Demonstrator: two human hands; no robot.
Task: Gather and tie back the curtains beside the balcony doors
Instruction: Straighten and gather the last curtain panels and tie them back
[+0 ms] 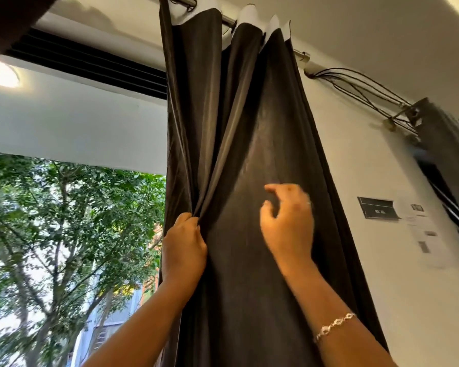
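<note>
A dark brown curtain [239, 133] with a white lining hangs in folds from a metal rod [229, 22] to the right of the open balcony doorway. My left hand [183, 247] pinches several gathered pleats along the curtain's left side. A little to the right, my right hand [289, 223] hovers in front of the flat part of the curtain with its fingers curled and apart, holding nothing; it is blurred. A silver bracelet [334, 325] circles my right wrist. No tie-back is in view.
The doorway [72, 234] at the left shows green trees outside. A white wall [408, 287] at the right carries a small dark plate [378, 207] and paper labels. Loose cables [355, 86] run along the wall to a second dark curtain [451, 144] at the far right.
</note>
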